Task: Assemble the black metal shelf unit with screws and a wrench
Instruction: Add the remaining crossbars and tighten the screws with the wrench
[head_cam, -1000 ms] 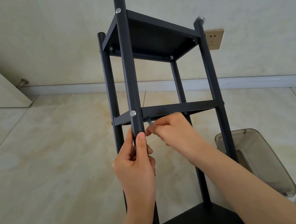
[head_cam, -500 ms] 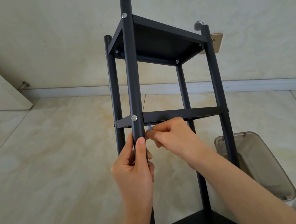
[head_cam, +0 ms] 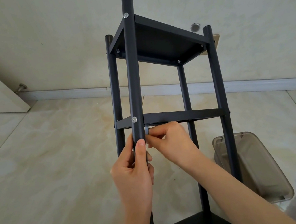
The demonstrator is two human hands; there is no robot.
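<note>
Gripping front post point(head_cam: 132, 75): left hand point(head_cam: 133, 173) | right hand point(head_cam: 173, 142) pinching wrench point(head_cam: 146, 129) beside it

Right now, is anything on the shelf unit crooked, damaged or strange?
Nothing stands out. The shelf unit looks intact, with its shelves screwed to the posts. The left hand grips the front post while the right hand pinches a small wrench under the middle shelf.

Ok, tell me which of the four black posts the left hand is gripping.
The nearest post, front and centre; the left hand wraps it just below the middle shelf's screw.
</note>
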